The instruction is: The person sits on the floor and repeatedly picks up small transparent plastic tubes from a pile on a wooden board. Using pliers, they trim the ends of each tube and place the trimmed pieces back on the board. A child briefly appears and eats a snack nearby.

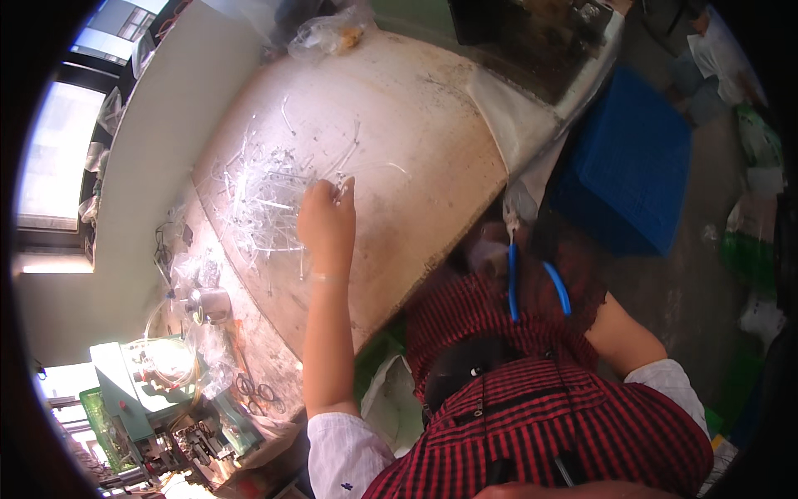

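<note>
My left hand [326, 221] reaches over the tabletop. Its thumb and fingers are closed on a small clear plastic tube [340, 191], partly hidden by the fingers. Just left of the hand lies a tangled heap of thin clear plastic tubes [265, 203] with small fittings. A curved tube [380, 166] and a few straight ones stretch out beyond my fingertips. Of my right arm only the forearm [626, 337] shows; the hand itself is out of sight. Between the table edge and my red-and-black checked apron [536, 399] are pliers with blue handles [512, 280], spread apart.
The worn table [411, 249] has its near edge by my lap. A blue bin [629, 162] stands on the right. On the left are a metal cup [210, 305], scissors [254, 390] and a green machine [140, 387]. A plastic bag [327, 34] lies at the far edge.
</note>
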Tool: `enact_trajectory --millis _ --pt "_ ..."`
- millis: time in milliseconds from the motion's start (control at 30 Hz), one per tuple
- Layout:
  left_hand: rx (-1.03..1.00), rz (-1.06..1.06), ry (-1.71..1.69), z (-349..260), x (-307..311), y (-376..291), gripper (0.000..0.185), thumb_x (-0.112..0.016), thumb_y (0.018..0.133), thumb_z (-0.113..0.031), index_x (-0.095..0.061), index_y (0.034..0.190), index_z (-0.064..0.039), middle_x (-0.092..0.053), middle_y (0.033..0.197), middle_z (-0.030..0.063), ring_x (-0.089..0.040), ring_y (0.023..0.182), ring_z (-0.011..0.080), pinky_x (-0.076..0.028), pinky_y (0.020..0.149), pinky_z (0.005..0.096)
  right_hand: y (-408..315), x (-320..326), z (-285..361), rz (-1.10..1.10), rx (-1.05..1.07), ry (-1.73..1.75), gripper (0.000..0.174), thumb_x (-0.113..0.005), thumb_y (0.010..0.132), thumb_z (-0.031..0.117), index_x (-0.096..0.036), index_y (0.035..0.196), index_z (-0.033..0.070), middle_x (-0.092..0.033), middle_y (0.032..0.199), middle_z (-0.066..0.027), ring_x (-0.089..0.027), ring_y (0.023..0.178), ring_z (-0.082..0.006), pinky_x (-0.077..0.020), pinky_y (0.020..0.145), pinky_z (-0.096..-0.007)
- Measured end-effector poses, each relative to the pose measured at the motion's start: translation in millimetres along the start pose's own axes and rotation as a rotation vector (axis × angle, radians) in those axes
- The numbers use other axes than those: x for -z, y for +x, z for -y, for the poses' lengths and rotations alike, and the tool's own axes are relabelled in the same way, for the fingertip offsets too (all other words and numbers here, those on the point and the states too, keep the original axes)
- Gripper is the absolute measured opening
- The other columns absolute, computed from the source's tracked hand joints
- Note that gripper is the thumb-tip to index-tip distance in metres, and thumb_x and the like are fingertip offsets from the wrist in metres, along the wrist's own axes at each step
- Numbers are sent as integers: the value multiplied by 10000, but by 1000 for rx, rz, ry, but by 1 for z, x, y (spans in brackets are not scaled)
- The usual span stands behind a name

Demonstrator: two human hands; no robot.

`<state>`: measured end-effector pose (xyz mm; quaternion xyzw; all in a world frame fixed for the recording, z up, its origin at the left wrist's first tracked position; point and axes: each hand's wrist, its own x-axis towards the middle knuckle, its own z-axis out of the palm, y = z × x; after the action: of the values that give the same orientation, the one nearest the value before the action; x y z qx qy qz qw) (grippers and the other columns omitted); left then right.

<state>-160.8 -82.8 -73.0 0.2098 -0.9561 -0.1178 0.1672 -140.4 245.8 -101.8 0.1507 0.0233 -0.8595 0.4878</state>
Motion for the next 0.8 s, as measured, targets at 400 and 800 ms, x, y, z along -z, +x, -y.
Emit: enact_trajectory --millis 400,800 --pt "181 320 -674 5 -11 41 129 -645 884 -112 -670 922 9 -644 657 80 -491 526 127 -398 515 288 -30 -9 -4 69 -232 -50 527 -644 981 452 -565 1456 237 -641 1388 -210 -642 1243 -393 -460 1085 -635" --pt "262 668 -1533 -72 103 -154 220 -648 1010 -112 -511 1111 27 -535 731 19 -419 531 77 -302 497 230 -42 -80 -20 106 718 -2441 754 -862 705 257 -639 1417 152 -693 1031 -129 -667 966 -310 -527 856 -457"
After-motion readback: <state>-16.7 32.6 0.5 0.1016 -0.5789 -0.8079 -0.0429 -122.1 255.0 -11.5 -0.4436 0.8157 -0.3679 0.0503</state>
